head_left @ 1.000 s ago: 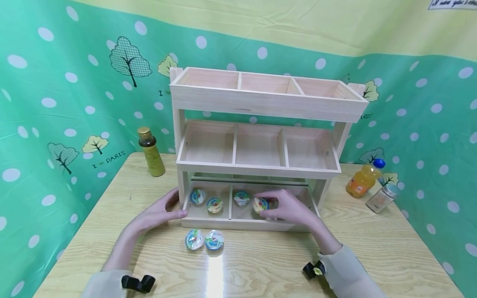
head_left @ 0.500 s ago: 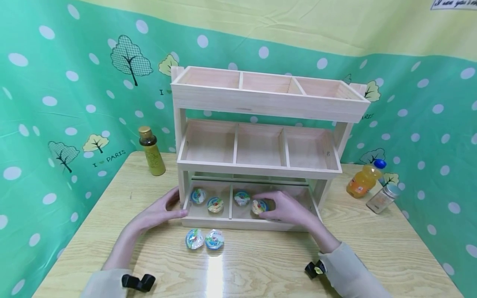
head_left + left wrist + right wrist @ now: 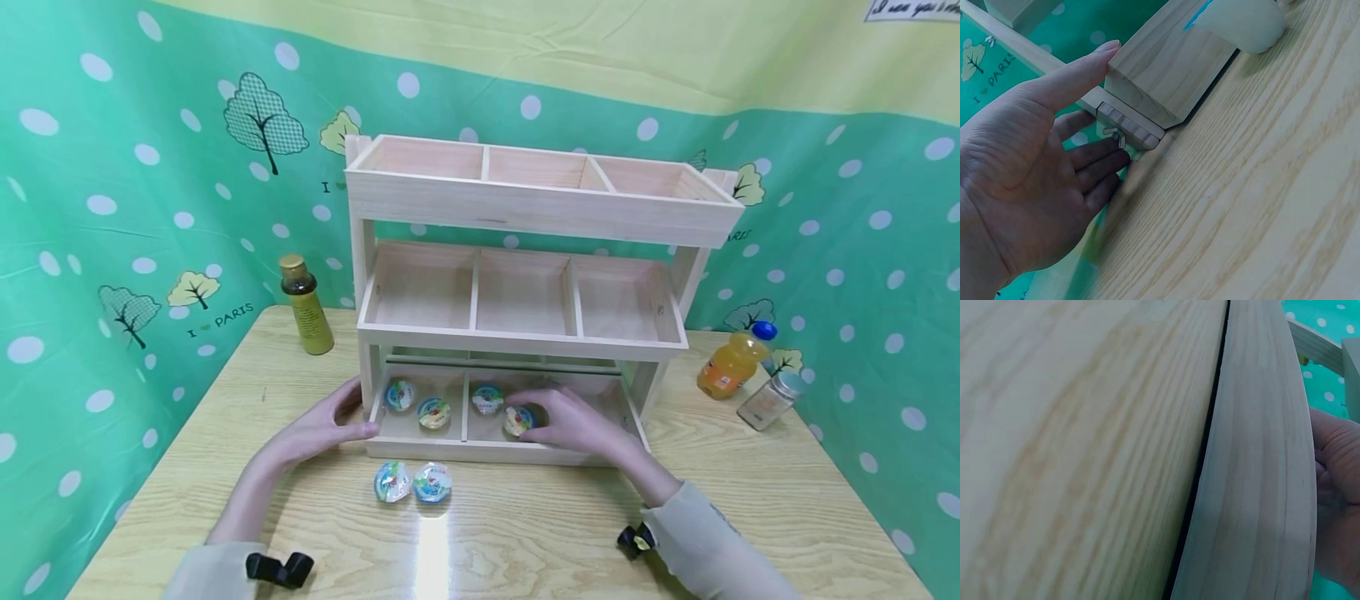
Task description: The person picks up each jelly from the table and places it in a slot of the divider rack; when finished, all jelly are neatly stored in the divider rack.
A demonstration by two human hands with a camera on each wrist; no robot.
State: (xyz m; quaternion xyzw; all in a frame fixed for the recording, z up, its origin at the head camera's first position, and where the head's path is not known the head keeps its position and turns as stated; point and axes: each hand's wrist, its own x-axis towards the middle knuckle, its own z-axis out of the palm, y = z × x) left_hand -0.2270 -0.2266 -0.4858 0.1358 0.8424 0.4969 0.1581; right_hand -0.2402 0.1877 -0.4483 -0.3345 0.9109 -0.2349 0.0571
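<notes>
My right hand (image 3: 566, 417) reaches into the bottom tier of a pale wooden shelf (image 3: 543, 218) and holds a small foil-lidded jelly cup (image 3: 517, 422) in the middle compartment. Another jelly cup (image 3: 487, 399) sits just behind it to the left. The shelf's front board hides part of this hand in the right wrist view. My left hand (image 3: 1038, 165) grips the shelf's lower left corner, thumb on the front board (image 3: 1169, 62), fingers curled behind beside a wing nut (image 3: 1116, 132).
Two jelly cups, one white-lidded (image 3: 399, 395) and one yellowish (image 3: 433, 412), lie in the bottom left compartment. Two more (image 3: 392, 482) lie on the table (image 3: 540, 533) before the shelf. A dark-necked bottle (image 3: 307, 308) stands left; a juice bottle (image 3: 731, 367) and a jar (image 3: 771, 400) stand right.
My right hand has shifted slightly to the left with the jelly cup, bringing it nearer the other cup in the middle compartment. My left hand has stayed at the shelf corner.
</notes>
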